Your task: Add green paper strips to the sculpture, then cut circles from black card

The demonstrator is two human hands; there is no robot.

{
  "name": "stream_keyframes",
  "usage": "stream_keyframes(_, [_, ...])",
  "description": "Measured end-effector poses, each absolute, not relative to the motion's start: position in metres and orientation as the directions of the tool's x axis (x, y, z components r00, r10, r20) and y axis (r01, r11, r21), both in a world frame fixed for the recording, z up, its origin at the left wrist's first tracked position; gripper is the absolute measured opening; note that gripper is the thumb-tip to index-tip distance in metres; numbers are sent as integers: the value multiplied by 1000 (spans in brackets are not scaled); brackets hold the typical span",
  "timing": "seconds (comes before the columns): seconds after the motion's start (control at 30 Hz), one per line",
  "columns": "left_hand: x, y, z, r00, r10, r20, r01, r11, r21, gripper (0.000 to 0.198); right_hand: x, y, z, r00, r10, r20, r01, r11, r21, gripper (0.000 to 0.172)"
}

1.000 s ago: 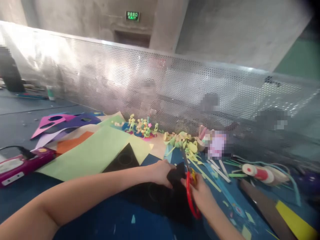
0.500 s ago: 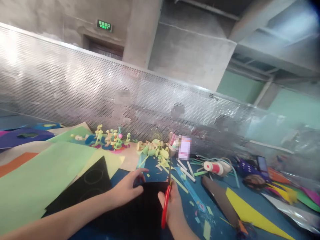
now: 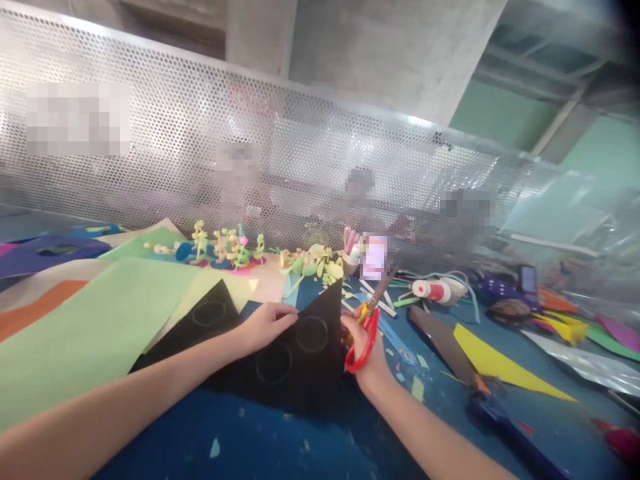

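Several matt sheets start at the left of the desk (image 3: pixel 260 447), pale green (image 3: pixel 115 313) on top. Next, the left hand (image 3: pixel 270 327) pinches the upper edge of a black sheet (image 3: pixel 320 367), which has tilted up since half a second ago, bringing two thinly outlined circles into view. Right of its pointed corner, the right hand (image 3: pixel 367 360) grips red-handled scissors (image 3: pixel 375 328); their metal blades now slant away from the sheet, so cutting seems paused. Farther right lie a rounded white bottle (image 3: pixel 433 291) and a tapering yellow sheet (image 3: pixel 497 363).
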State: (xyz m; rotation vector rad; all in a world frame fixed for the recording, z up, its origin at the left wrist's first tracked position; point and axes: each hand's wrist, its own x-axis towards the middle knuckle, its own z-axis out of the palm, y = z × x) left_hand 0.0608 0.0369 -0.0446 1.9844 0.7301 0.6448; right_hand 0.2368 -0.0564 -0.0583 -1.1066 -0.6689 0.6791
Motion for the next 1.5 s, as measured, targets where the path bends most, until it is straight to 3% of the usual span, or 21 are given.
stream_keyframes(0.17, [58,49,-35,524,788,322,212,-487,847,33,244,-51,-56,548,835,44,-316,255,-914,32])
stream_keyframes(0.37, [51,61,-24,401,791,462,217,-572,791,32,249,-50,-62,504,863,40,-347,245,-905,47])
stream_keyframes(0.6, [42,55,2,425,747,511,335,-655,678,33,244,-53,-58,421,901,105,-255,228,-940,46])
stream_keyframes(0.8, [42,48,10,570,657,493,383,-744,547,35,232,-70,-44,391,893,224,-57,266,-962,27])
stream_keyframes(0.93, [49,41,4,637,629,446,363,-755,546,33,232,-70,-44,445,848,289,101,273,-957,22])
stream_keyframes(1.1, [50,46,7,513,652,558,323,-749,579,33,246,-54,-55,544,795,271,56,287,-956,21])
stream_keyframes(1.17, [50,51,8,445,718,535,228,-669,707,32,252,-49,-59,598,763,245,3,304,-953,24])
stream_keyframes(1.27, [51,51,8,501,805,316,-46,-340,939,30,259,-45,-63,644,744,178,-98,311,-945,28])
stream_keyframes(1.37, [54,41,10,562,818,122,-176,-25,984,32,263,-42,-66,638,763,106,-200,297,-934,30])
stream_keyframes(1.5, [54,32,12,594,801,71,-162,33,986,34,264,-42,-66,608,793,40,-285,264,-921,32])
